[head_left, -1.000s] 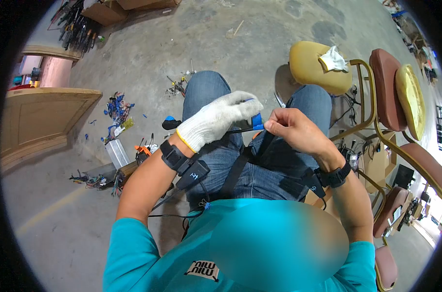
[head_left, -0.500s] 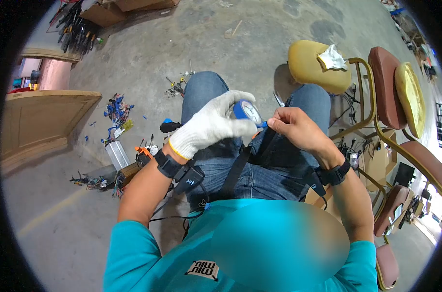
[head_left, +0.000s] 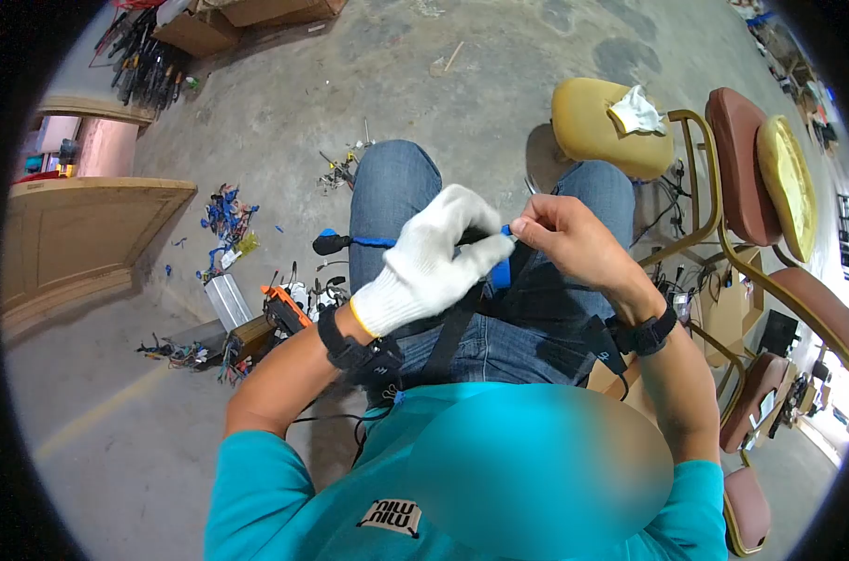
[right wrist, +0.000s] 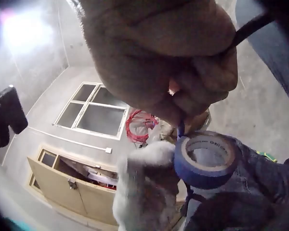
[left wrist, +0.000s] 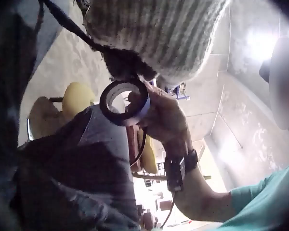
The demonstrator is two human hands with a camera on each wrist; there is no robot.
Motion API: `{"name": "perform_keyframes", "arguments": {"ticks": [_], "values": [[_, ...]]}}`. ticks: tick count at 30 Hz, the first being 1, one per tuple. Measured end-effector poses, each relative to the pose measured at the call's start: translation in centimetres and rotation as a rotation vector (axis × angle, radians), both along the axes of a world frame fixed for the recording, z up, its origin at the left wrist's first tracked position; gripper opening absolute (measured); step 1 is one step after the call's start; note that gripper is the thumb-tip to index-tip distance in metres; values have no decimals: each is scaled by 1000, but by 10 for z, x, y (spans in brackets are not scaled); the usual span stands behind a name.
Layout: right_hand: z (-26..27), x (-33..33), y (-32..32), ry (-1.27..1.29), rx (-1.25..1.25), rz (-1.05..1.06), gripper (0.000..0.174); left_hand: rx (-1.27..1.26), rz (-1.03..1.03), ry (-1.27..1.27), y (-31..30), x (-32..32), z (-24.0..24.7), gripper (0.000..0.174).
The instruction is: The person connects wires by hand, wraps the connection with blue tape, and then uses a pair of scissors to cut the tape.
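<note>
My bare right hand (head_left: 574,238) pinches a thin dark cable (right wrist: 253,29) between thumb and fingers. Blue tape covers part of that cable, and its left end carries a black plug-like piece (head_left: 331,244) beyond my left knee. A roll of blue tape (right wrist: 204,166) hangs just under the cable, joined to it beside my right fingertips. My left hand (head_left: 434,248), in a white knitted glove, curves over the cable with thumb and fingertips right at the roll. I cannot tell whether these fingers hold the roll or the cable. In the left wrist view the roll (left wrist: 125,102) shows below the glove.
My jeans-clad knees (head_left: 396,178) lie under the work. A yellow-seated chair (head_left: 611,126) with a white glove on it stands front right. On the floor at left are blue wire scraps (head_left: 228,215), a metal box (head_left: 226,297) and an orange tool (head_left: 286,307).
My left hand has swung round the cable, and the tape roll has gone from between gloved thumb and fingers to below the cable. The right hand keeps its pinch, almost in place.
</note>
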State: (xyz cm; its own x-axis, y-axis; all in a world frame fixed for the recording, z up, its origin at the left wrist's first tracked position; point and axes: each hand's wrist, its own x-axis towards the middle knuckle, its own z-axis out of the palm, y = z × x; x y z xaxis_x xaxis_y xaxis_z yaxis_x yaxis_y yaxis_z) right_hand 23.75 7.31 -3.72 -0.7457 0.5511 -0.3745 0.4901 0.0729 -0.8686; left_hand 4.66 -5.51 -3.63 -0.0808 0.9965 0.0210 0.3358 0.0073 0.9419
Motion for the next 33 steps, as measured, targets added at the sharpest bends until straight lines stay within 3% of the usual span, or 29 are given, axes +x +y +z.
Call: {"name": "perform_keyframes", "arguments": {"ticks": [2,4,7,14,16,19,33], "values": [[7,-1,-3,9,52,27,35,-84,113,4,9,4,2,20],[10,-1,-3,12,98,34,35,-47,-167,216,14,-4,-7,21],[5,3,-4,-23,43,45,35,-14,-255,277,17,-7,-1,24],[-2,3,-1,-68,-112,53,36,4,-288,652,7,1,7,20],[-6,2,-1,-80,-203,22,37,207,-270,788,7,1,-8,18],[-12,0,2,-135,-247,49,38,253,-243,877,6,2,-18,19],[7,-5,4,-242,-272,65,40,284,-289,893,3,-6,-20,16]]}}
